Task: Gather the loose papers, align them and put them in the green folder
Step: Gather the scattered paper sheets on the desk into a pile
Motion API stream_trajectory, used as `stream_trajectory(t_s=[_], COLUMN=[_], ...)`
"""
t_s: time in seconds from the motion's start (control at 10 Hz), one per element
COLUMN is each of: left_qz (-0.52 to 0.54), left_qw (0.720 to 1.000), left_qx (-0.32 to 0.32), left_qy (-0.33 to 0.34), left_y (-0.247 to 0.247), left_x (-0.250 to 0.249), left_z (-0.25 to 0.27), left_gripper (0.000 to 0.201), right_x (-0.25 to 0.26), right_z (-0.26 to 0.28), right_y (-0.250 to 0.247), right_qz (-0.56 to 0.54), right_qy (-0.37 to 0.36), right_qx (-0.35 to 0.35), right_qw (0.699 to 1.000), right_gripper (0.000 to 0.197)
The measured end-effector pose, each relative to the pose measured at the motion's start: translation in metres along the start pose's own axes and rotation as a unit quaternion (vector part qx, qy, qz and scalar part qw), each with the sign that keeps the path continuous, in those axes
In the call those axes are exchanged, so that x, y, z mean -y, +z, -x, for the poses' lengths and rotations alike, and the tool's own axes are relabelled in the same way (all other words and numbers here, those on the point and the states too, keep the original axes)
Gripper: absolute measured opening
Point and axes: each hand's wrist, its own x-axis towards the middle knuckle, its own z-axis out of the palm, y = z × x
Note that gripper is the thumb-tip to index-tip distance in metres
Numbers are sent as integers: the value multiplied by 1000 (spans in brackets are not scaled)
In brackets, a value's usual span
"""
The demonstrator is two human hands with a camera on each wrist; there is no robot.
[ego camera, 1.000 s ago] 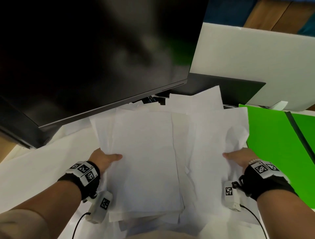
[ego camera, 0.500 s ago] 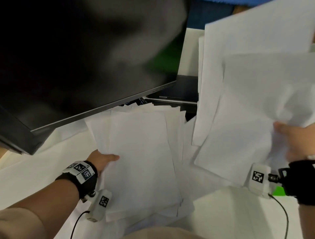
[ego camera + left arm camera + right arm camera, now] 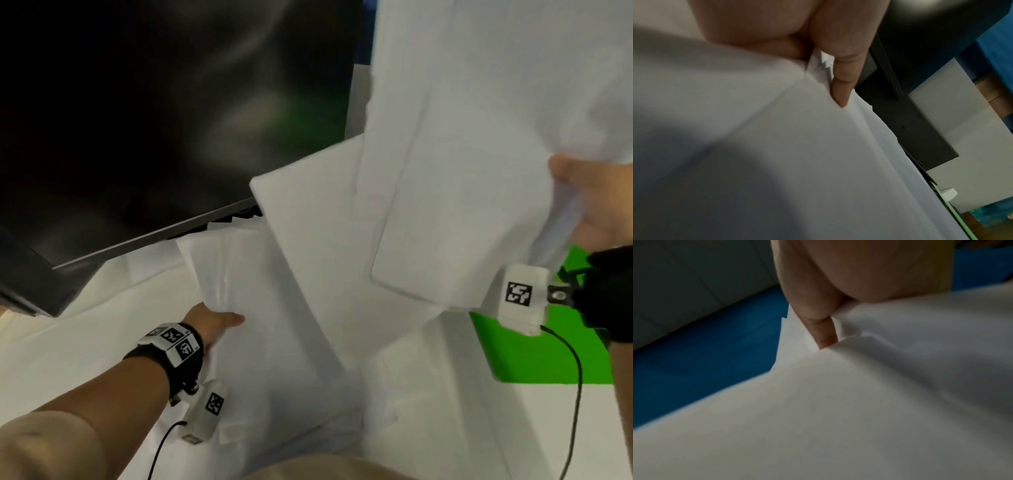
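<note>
The right hand (image 3: 596, 205) is holding up a bunch of white papers (image 3: 479, 137) in the air, over the right side of the desk (image 3: 68, 342). Its thumb is on top and the fingers are curled under, pinching the sheets near one edge, so the paper is wrinkling there. In the right wrist view the thumb (image 3: 818, 318) is pressing into the sheets (image 3: 859, 402). The sheets are not lined up; their edges are sticking out at different angles and the low end is hanging down. The left hand (image 3: 214, 323) is gripping the left edge of a second pile of papers (image 3: 274, 325) that is lying on the desk near the front edge. The thumb is on top and the other fingers are tucked under the pile, as the left wrist view shows with the thumb (image 3: 842, 73) squeezing the sheets (image 3: 818, 162). The green folder (image 3: 534, 353) is lying on the desk at the right side, partly hidden behind the lifted papers and the right wrist. A big dark screen (image 3: 154, 120) is standing at the back left of the desk, leaning over the pile. Both wrists are wearing black bands with small white boxes and thin black wires.
</note>
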Motion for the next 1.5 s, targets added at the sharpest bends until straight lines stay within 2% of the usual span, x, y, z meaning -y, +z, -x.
stream_trajectory(t_s=[0.1,0.2,0.3,0.4,0.5,0.6,0.7,0.8,0.9,1.0,1.1,1.2,1.3,1.4,1.5], left_qz=[35,85,100,101,92,84,92,116,129,113,100,106,98,105,99], left_qw=[999,995,990,990,992,995,995,992,989,990,990,988,987,985,987], left_qx=[23,37,73,78,80,60,48,57,70,82,95,109,129,134,130], left_qy=[0,-30,-71,-58,-31,-9,-1,-4,2,7,-1,-5,2,3,1], left_y=[-2,-2,0,9,21,34,41,39,40,38,36,35,33,33,33], left_x=[5,4,6,5,-15,-14,-11,-5,-4,-4,-6,-7,-8,-11,-10], left_z=[-10,-15,-30,-29,2,3,2,-3,-4,-6,-6,-5,-2,0,-2], left_gripper=[57,74,112,103,79,45,44,47,47,47,50,48,62,69,77], right_x=[-30,-81,-139,-173,-190,-191,-194,-193,-188,-181,-182,-179,-164,-152,-157], right_z=[10,21,17,29,40,54,53,38,25,17,4,-4,-7,-17,-24], right_y=[30,70,95,116,134,145,141,121,99,93,102,121,147,167,180], right_qz=[41,165,240,228,192,139,123,161,210,241,299,333,334,316,296], right_qy=[19,42,121,202,232,252,277,291,279,247,128,33,2,57,139], right_qx=[74,197,279,341,343,321,325,307,317,313,199,89,50,25,53], right_qw=[996,966,922,889,890,902,896,892,882,885,924,938,941,947,944], right_gripper=[33,9,31,37,30,23,26,16,13,17,16,20,28,33,34])
